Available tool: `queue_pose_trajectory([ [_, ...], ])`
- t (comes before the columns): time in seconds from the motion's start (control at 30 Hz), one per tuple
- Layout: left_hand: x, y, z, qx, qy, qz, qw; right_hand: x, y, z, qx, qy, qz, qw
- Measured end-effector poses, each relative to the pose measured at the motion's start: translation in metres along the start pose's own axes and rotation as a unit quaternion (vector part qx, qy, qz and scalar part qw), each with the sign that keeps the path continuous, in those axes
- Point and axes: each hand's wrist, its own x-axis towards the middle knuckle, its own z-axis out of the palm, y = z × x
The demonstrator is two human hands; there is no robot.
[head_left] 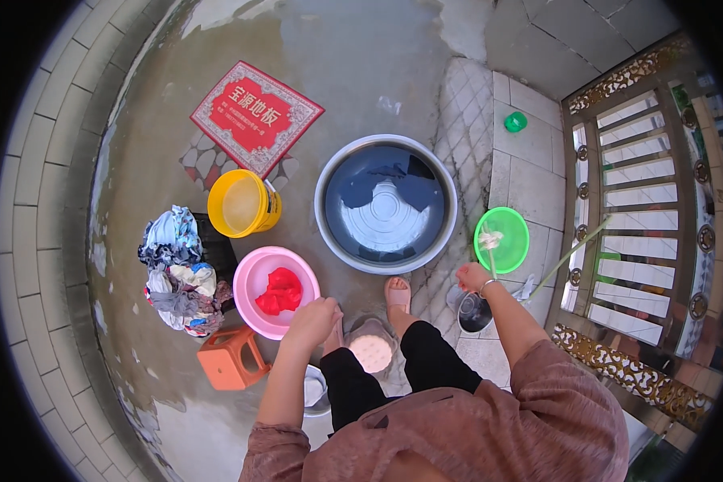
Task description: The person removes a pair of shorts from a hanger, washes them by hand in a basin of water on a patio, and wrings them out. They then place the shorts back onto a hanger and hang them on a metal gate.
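My left hand is closed, with its knuckles over the right rim of a pink basin; whether it touches the rim I cannot tell. Red cloth lies inside that basin. On the other side, my right hand has its fingers curled, and a bracelet is round the wrist. It appears just below a green basin and above a small dark-looking container. A pale stick-like handle with a whitish head leans in the green basin. What either hand holds, if anything, is hidden.
Ahead stands a large metal tub with dark cloth in water. Left are a yellow bucket, a laundry heap and an orange stool. A red mat lies beyond; a metal railing gate stands right. A stool sits between my feet.
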Motion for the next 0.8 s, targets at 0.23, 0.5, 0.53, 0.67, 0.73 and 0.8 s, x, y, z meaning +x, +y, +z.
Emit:
queue_pose_trajectory([
  [0.23,0.109,-0.075,0.061,-0.051,-0.079,0.04,0.995,0.095,-0.004,0.046,-0.085,0.041,-0.093,0.991],
  [0.5,0.25,-0.161,0.172,-0.114,-0.059,0.016,0.992,0.243,-0.018,0.076,-0.299,0.066,-0.084,0.948],
  [0.53,0.265,-0.17,0.187,-0.132,-0.059,0.021,0.989,0.266,-0.016,0.078,-0.333,0.055,-0.068,0.939],
  [0.67,0.325,-0.194,0.241,-0.158,-0.06,0.033,0.985,0.348,-0.014,0.081,-0.29,0.115,-0.089,0.946],
  [0.73,0.35,-0.207,0.262,-0.159,-0.059,0.043,0.985,0.378,-0.023,0.084,-0.338,0.139,-0.092,0.926],
  [0.8,0.373,-0.209,0.279,-0.16,-0.062,0.056,0.984,0.412,-0.017,0.084,-0.39,0.223,-0.108,0.887],
])
